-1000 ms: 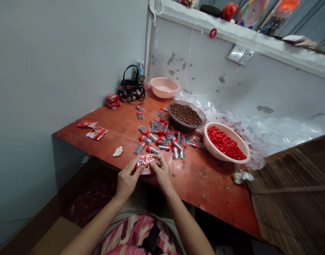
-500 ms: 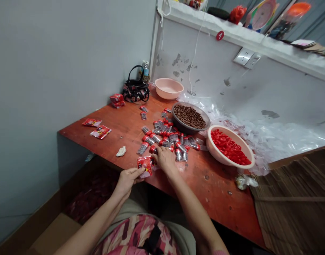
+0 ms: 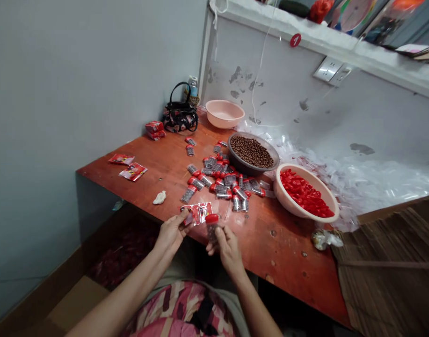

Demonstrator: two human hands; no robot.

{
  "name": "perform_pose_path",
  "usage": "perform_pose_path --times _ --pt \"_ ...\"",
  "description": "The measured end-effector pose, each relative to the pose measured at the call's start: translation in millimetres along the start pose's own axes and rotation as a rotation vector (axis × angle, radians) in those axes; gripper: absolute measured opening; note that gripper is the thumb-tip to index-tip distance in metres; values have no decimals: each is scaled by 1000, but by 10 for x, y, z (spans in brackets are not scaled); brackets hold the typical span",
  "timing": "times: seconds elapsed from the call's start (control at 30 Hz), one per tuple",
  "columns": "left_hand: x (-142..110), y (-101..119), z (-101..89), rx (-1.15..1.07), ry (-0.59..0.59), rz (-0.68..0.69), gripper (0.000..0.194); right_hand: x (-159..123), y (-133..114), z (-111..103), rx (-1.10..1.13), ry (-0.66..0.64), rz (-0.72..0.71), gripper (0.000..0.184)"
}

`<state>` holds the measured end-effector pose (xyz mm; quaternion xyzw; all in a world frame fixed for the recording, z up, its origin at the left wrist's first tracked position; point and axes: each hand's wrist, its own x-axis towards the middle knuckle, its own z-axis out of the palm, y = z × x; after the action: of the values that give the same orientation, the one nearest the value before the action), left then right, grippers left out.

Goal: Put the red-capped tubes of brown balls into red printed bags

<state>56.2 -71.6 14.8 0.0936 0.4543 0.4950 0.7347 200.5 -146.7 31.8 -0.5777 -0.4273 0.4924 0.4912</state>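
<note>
My left hand [image 3: 174, 231] pinches a red printed packet [image 3: 190, 216] at the table's front edge. Close beside it, another red packet [image 3: 204, 210] lies flat. My right hand [image 3: 227, 248] grips a small clear tube [image 3: 212, 229] with a red cap and dark contents, tilted in front of the packets. Just beyond both hands spreads a heap of similar red-capped tubes [image 3: 221, 188]. Behind the heap stands a grey bowl [image 3: 275, 155] of brown balls [image 3: 252, 152]. To its right a pale pink basin [image 3: 283, 202] holds red caps [image 3: 303, 194].
Two red packets [image 3: 133, 171] and a small stack [image 3: 154, 129] lie on the left of the red table [image 3: 270, 252]. A black handbag [image 3: 181, 117] and another pink basin [image 3: 224, 114] stand at the back. Clear plastic tubes [image 3: 382, 175] pile along the wall; cardboard [image 3: 389, 267] is at right.
My right hand has come back from the heap toward me and now holds a red-capped tube. The packet in my left hand has tipped flatter, and the second packet shows more.
</note>
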Motion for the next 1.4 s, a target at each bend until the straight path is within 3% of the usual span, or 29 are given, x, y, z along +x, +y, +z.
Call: perform_pose_path --times 0.13,0.47,0.7,0.83,1.1,1.4 --pt "-4 -73 114 -34 -6 -24 6 -233 46 147 82 -2 -10 28" --pt "-207 -186 332 -16 -187 3 13 -192 122 135 19 100 -54 26" --pt "-251 -194 371 91 -304 47 19 -177 136 104 127 97 -42 28" --pt "-257 -188 382 153 -340 53 18 -169 159 101 34 170 -108 26" --pt "-225 -195 360 270 -414 -62 17 -163 181 96 -126 213 -182 25" --pt "-245 -100 370 361 -552 -63 16 -98 164 59 251 13 -81 23"
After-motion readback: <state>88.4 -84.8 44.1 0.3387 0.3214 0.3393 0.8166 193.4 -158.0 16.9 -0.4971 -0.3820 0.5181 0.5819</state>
